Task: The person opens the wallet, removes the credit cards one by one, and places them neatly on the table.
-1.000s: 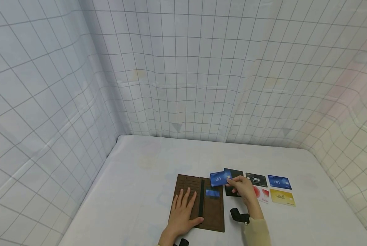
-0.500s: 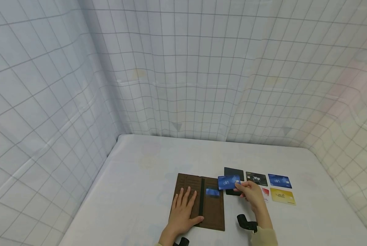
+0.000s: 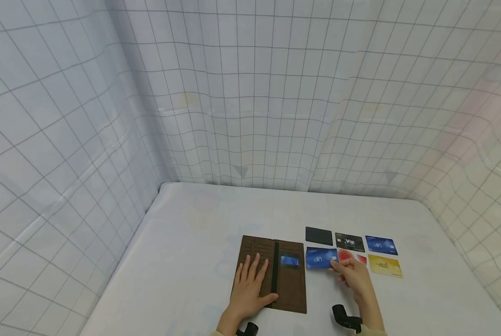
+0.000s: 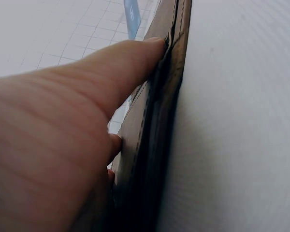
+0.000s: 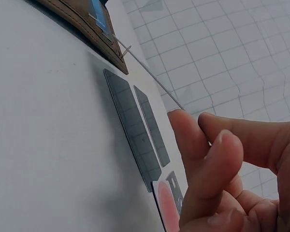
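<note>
My right hand (image 3: 355, 277) pinches a blue VIP card (image 3: 319, 257) between thumb and index finger. In the right wrist view that card is seen nearly edge-on, raised above the table. Beneath it lies a black card (image 5: 130, 125), which the blue card covers in the head view. An open brown wallet (image 3: 291, 291) with card slots and a dark centre strip lies to the left. A small blue patch (image 3: 290, 261) shows in its right half. My left hand (image 3: 248, 293) rests with spread fingers on the wallet's left half, its thumb reaching the strip.
Right of the wallet, cards lie in two rows: a black card (image 3: 319, 236), a black Vip card (image 3: 350, 242) and a blue card (image 3: 381, 245) behind; a red-and-white card (image 3: 345, 255) and a yellow card (image 3: 386, 266) in front. Gridded white cloth (image 3: 250, 93) encloses the table.
My right hand has carried the blue card rightward and nearer to me, from the wallet's upper right corner to above the front black card. My left hand stays in place.
</note>
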`<state>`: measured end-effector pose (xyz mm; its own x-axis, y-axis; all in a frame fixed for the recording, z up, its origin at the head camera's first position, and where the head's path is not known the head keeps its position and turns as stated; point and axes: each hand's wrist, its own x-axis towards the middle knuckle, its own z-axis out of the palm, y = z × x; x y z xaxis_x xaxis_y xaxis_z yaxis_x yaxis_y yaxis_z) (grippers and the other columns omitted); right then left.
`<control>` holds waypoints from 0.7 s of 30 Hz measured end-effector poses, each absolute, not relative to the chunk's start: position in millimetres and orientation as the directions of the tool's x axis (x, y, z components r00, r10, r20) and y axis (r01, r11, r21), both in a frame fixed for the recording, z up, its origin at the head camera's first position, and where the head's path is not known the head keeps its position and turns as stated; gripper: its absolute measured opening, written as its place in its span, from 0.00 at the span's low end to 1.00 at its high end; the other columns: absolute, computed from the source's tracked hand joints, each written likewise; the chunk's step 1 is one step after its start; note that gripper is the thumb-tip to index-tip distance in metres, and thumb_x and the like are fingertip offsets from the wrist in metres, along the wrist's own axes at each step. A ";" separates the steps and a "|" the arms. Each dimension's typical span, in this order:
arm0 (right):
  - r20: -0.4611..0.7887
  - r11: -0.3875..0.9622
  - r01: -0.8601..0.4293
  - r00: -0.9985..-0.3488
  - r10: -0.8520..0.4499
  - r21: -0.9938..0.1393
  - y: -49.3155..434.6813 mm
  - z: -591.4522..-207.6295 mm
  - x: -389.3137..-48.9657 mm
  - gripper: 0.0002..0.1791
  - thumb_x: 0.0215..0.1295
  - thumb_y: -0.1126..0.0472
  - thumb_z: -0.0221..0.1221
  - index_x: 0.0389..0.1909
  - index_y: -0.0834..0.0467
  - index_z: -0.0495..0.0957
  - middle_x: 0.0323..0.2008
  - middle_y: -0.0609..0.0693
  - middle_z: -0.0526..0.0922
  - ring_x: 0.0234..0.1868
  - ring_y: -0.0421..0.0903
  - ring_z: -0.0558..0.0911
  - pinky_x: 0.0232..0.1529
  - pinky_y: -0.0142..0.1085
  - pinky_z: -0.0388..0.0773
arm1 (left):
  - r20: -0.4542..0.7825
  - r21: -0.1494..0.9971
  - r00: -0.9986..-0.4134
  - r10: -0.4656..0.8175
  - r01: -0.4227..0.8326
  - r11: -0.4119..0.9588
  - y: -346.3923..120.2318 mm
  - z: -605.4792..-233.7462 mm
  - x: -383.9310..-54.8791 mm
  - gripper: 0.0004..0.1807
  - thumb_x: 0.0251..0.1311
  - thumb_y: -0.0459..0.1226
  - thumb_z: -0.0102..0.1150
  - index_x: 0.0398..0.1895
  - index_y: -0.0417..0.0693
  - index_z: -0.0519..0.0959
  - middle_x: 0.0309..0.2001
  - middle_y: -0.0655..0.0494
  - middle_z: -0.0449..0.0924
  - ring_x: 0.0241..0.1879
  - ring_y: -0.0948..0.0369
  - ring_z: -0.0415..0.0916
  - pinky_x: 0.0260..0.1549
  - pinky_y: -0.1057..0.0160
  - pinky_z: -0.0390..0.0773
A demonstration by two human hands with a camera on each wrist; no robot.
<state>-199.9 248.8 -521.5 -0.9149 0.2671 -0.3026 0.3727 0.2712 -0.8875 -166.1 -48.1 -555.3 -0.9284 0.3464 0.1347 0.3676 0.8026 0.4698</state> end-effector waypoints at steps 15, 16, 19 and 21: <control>-0.329 0.273 0.395 -0.908 0.258 -0.877 255.1 -528.9 -180.8 0.16 0.57 0.55 0.66 0.26 0.62 0.72 0.25 0.52 0.85 0.17 0.44 0.70 0.17 0.32 0.60 | 0.141 0.485 -0.924 0.354 0.377 0.789 -48.7 -552.4 -164.0 0.47 0.56 0.60 0.57 0.72 0.44 0.57 0.73 0.40 0.46 0.71 0.41 0.37 0.65 0.41 0.40; -0.327 0.273 0.393 -0.909 0.257 -0.878 254.8 -529.0 -180.3 0.15 0.57 0.55 0.66 0.26 0.62 0.73 0.25 0.53 0.85 0.16 0.44 0.70 0.17 0.32 0.59 | 0.146 0.483 -0.923 0.356 0.380 0.789 -48.7 -552.1 -163.7 0.47 0.56 0.60 0.57 0.72 0.43 0.57 0.73 0.40 0.46 0.71 0.41 0.38 0.65 0.40 0.40; -0.324 0.278 0.391 -0.911 0.256 -0.878 253.7 -530.1 -179.4 0.15 0.57 0.56 0.66 0.26 0.62 0.73 0.25 0.53 0.85 0.16 0.43 0.70 0.16 0.31 0.58 | 0.155 0.485 -0.921 0.358 0.386 0.784 -48.7 -549.7 -162.8 0.47 0.56 0.60 0.57 0.72 0.42 0.58 0.72 0.39 0.47 0.70 0.40 0.39 0.64 0.40 0.41; -0.330 0.283 0.396 -0.909 0.255 -0.873 253.4 -531.1 -178.8 0.15 0.57 0.56 0.65 0.26 0.62 0.73 0.25 0.53 0.85 0.16 0.43 0.71 0.16 0.31 0.58 | 0.156 0.485 -0.921 0.358 0.387 0.784 -48.8 -549.0 -162.6 0.47 0.56 0.60 0.57 0.72 0.42 0.58 0.72 0.39 0.48 0.70 0.40 0.39 0.64 0.40 0.42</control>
